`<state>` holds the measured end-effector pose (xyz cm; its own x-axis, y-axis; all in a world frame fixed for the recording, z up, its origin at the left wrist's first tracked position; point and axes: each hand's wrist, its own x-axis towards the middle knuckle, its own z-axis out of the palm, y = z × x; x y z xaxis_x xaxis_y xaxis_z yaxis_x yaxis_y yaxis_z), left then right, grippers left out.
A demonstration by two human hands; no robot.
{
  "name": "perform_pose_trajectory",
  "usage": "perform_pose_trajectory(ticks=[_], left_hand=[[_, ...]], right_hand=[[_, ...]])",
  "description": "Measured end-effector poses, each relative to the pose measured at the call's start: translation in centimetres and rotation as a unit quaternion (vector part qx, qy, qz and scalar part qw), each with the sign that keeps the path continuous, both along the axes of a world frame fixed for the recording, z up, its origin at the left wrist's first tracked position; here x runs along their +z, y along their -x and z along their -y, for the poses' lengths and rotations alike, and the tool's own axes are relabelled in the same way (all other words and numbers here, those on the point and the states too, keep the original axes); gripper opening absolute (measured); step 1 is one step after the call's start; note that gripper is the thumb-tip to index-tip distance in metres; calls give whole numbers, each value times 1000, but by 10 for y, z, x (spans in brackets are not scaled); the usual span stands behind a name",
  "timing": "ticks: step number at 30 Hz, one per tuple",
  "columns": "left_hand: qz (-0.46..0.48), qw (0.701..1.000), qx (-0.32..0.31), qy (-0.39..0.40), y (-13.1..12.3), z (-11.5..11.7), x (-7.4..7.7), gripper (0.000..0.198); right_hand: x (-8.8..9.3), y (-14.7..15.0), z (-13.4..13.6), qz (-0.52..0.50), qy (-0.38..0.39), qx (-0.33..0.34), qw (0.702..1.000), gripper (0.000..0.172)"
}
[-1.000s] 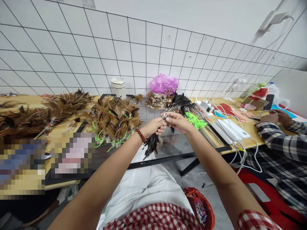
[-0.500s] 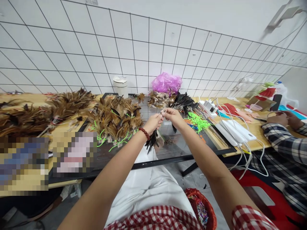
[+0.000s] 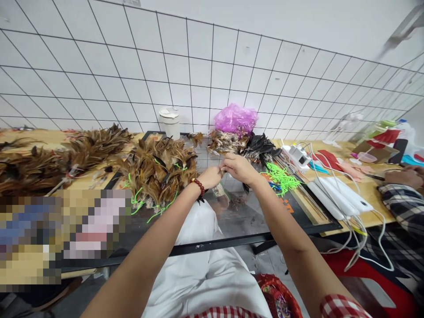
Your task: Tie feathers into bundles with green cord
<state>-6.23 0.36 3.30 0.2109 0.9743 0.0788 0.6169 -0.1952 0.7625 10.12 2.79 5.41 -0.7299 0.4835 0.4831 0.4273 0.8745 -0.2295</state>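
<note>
My left hand (image 3: pixel 211 177), with a red bead bracelet at the wrist, meets my right hand (image 3: pixel 239 168) above the dark glass-topped table (image 3: pixel 243 216). Both have their fingers closed in a pinch. Dark tips of black feathers (image 3: pixel 200 200) poke out below my left wrist; the rest of them is hidden by the hand. What the right fingertips pinch is too small to make out. To the left lies a heap of brown feathers (image 3: pixel 162 172) with green ties. Behind my hands are a pile of black feathers (image 3: pixel 261 148) and some speckled feathers (image 3: pixel 225 142).
A white lidded cup (image 3: pixel 170 123) and a purple plastic bag (image 3: pixel 236 119) stand by the wire grid. Bright green ties (image 3: pixel 283 178), a white power strip (image 3: pixel 339 196) and cables lie right. Beyond is another person's plaid sleeve (image 3: pixel 402 203). Below sits a red bin (image 3: pixel 281 296).
My hands stay together but have turned, and the black feathers that hung below my left hand are now mostly hidden. The camera view has shifted slightly.
</note>
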Motion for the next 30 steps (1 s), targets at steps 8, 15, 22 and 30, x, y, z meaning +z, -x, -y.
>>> perform_pose_trajectory(ticks=[8, 15, 22, 30], left_hand=[[64, 984, -164, -20, -2, 34, 6, 21], [143, 989, -13, -24, -1, 20, -8, 25], [-121, 985, 41, -119, -5, 30, -7, 15], [43, 991, 12, -123, -9, 31, -11, 28]], right_hand=[[-30, -19, -6, -173, 329, 1, 928, 29], [-38, -12, -1, -186, 313, -50, 930, 36], [-25, -3, 20, -162, 150, -44, 974, 31], [-22, -5, 18, -314, 216, -73, 921, 30]])
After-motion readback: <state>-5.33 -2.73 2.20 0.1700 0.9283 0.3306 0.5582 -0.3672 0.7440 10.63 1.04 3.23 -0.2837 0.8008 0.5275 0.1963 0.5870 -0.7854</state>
